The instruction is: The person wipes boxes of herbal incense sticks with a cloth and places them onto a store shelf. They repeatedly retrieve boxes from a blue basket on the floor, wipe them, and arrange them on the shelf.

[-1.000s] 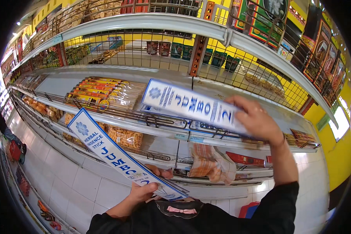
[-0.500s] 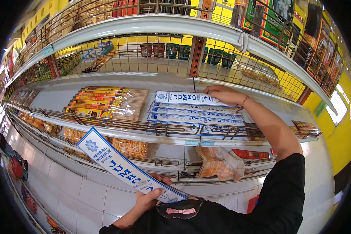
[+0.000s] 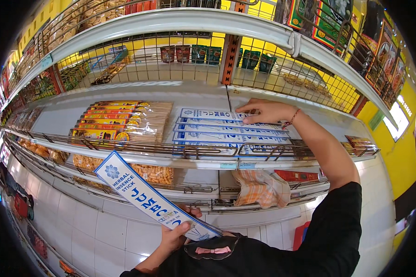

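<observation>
My left hand [image 3: 175,233] is closed round the lower end of a long white incense stick pack [image 3: 136,187] with blue borders and lettering. It is held slantwise in front of my chest, its far end pointing up and left. My right hand [image 3: 266,112] reaches onto the shelf and grips the rearmost incense pack [image 3: 203,114] of a row near its right end, thumb and fingers at its two long edges. In front of it, several matching packs [image 3: 217,129] lie overlapping on the shelf [image 3: 198,94]. The fingertips of my right hand are partly hidden.
Left of the row lie yellow-and-red packs of sticks [image 3: 120,121]. A wire rail [image 3: 194,150] runs along the shelf's front edge. Below hang an orange checked cloth [image 3: 263,189] and bags of snacks [image 3: 152,174]. Overhead is another shelf's edge [image 3: 171,21].
The pack under my right hand has gone from raised and facing me to lying flatter in the row. My right hand has shifted slightly left; my left hand keeps its hold.
</observation>
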Tool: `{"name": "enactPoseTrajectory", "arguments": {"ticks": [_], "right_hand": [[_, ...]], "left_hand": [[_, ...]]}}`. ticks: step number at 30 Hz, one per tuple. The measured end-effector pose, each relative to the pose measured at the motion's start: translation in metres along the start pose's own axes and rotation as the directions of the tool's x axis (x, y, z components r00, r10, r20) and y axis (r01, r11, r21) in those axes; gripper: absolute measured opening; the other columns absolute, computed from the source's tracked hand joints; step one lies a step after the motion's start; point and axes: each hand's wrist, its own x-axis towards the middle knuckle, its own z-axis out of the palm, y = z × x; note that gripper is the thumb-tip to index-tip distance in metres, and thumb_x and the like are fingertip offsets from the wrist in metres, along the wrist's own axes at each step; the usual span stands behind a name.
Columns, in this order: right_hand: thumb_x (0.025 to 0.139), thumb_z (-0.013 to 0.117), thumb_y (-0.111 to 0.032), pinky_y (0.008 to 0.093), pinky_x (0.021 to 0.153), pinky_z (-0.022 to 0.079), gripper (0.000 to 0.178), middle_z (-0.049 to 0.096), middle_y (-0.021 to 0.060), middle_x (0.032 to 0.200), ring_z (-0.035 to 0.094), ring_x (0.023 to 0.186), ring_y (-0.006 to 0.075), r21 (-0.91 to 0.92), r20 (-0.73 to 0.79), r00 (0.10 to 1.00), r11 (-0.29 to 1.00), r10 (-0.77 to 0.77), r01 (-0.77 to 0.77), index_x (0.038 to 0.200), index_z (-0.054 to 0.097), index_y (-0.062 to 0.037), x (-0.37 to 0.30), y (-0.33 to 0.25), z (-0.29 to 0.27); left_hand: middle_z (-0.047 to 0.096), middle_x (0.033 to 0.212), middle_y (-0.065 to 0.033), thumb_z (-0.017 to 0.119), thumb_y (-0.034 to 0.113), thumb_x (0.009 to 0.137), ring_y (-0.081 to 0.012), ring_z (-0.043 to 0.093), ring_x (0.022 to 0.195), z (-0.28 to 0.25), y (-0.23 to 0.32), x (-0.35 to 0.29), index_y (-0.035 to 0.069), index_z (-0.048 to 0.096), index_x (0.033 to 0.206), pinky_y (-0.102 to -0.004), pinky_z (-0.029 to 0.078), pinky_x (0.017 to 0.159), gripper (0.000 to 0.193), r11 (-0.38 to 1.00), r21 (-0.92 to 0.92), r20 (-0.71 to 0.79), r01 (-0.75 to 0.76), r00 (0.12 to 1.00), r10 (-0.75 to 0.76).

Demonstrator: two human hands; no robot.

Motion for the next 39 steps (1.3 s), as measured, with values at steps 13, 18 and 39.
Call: {"name": "enactPoseTrajectory", "arguments": {"ticks": [13, 18, 39], "right_hand": [[0.083, 0.052, -0.038, 0.0301, 0.087, 0.038, 0.048, 0.047, 0.0144, 0.112, 0.049, 0.101, 0.0254, -0.060, 0.004, 1.000, 0.998, -0.030, 0.031, 0.122, 0.046, -0.0105, -0.019, -0.016, -0.010], [0.084, 0.051, -0.035, 0.0342, 0.086, 0.040, 0.042, 0.051, 0.0184, 0.110, 0.051, 0.101, 0.0260, 0.018, -0.413, 0.906, 0.994, -0.094, 0.111, 0.111, 0.050, -0.0034, -0.094, -0.085, -0.041], [0.077, 0.059, -0.026, 0.0481, 0.091, 0.031, 0.038, 0.052, 0.0093, 0.108, 0.047, 0.103, 0.0260, 0.453, -0.434, 0.660, 0.782, 0.613, -0.428, 0.108, 0.053, -0.0053, -0.191, 0.000, 0.263]], "left_hand": [[0.055, 0.098, -0.0142, 0.065, 0.007, 0.070, -0.0270, 0.053, 0.098, 0.008, -0.012, -0.006, 0.003, 0.044, 0.105, -0.0417, 0.039, 0.088, 0.042, 1.000, 0.013, -0.035, 0.023, 0.999, -0.022], [0.054, 0.090, -0.0115, 0.066, 0.008, 0.068, -0.0245, 0.054, 0.091, 0.022, -0.019, -0.008, 0.003, 0.043, 0.104, -0.0447, 0.040, 0.088, 0.042, 0.998, 0.032, -0.091, 0.055, 0.994, -0.052], [0.050, 0.109, -0.0179, 0.059, 0.021, 0.074, -0.0311, 0.049, 0.105, 0.070, -0.085, -0.027, -0.001, 0.030, 0.124, -0.0426, 0.039, 0.091, 0.061, 0.957, -0.118, 0.212, 0.264, 0.949, -0.235]]}}
